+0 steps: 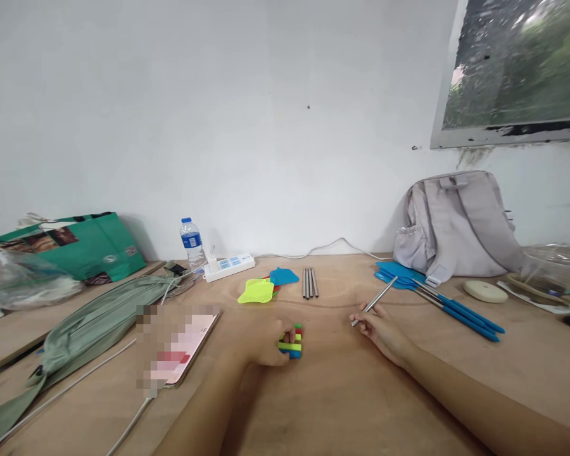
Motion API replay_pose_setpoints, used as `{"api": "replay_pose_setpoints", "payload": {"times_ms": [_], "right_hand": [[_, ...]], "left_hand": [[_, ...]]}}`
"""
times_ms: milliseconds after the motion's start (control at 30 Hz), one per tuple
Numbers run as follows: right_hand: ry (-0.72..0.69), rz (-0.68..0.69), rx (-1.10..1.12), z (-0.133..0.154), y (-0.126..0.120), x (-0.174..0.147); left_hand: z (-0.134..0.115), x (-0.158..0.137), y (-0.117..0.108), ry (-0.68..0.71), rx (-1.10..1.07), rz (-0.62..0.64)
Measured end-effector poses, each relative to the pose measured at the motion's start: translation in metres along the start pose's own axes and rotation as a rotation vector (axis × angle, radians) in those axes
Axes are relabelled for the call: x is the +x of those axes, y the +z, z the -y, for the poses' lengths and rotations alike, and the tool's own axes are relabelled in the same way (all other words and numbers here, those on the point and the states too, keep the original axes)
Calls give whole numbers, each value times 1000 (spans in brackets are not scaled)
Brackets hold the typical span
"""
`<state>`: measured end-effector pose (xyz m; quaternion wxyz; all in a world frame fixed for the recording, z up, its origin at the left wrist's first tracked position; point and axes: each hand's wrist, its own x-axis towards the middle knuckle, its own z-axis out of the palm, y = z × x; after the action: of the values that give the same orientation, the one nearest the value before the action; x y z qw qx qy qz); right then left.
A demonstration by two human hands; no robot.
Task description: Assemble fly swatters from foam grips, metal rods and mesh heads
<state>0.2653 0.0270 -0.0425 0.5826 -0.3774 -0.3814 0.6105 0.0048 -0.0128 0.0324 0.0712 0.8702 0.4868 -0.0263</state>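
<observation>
My left hand [268,342] is over a small row of short coloured plastic pieces, with its fingers curled down among them. A yellow-green piece [292,346] and a blue piece [292,354] lie at the near side; red and green ones show behind the fingertips. The fingers seem closed on a yellow-green piece, partly hidden by the hand. My right hand [380,329] pinches a thin metal tube [380,294], tilted up to the right above the table. Several similar metal tubes [310,283] lie side by side farther back, between the two hands.
Yellow-green [257,291] and blue [284,276] fly swatter heads overlap at the back. Blue fly swatters [460,310] lie right, before a grey backpack [451,221]. A phone [192,345], power strip [230,266], water bottle [191,240] and green bag [95,247] stand or lie left.
</observation>
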Motion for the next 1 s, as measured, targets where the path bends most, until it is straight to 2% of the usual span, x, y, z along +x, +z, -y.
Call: {"api": "replay_pose_setpoints", "payload": {"times_ms": [267, 600, 833, 900, 1000], "right_hand": [[7, -3, 13, 0, 1, -1], [6, 21, -18, 0, 0, 1], [7, 39, 6, 0, -1, -1], [4, 76, 20, 2, 1, -3], [3, 201, 88, 8, 3, -8]], "left_hand": [[-25, -5, -18, 43, 33, 21], [-23, -5, -18, 141, 114, -56], [-26, -4, -15, 274, 149, -165], [-28, 0, -8, 263, 140, -231], [-35, 9, 6, 200, 71, -354]]}}
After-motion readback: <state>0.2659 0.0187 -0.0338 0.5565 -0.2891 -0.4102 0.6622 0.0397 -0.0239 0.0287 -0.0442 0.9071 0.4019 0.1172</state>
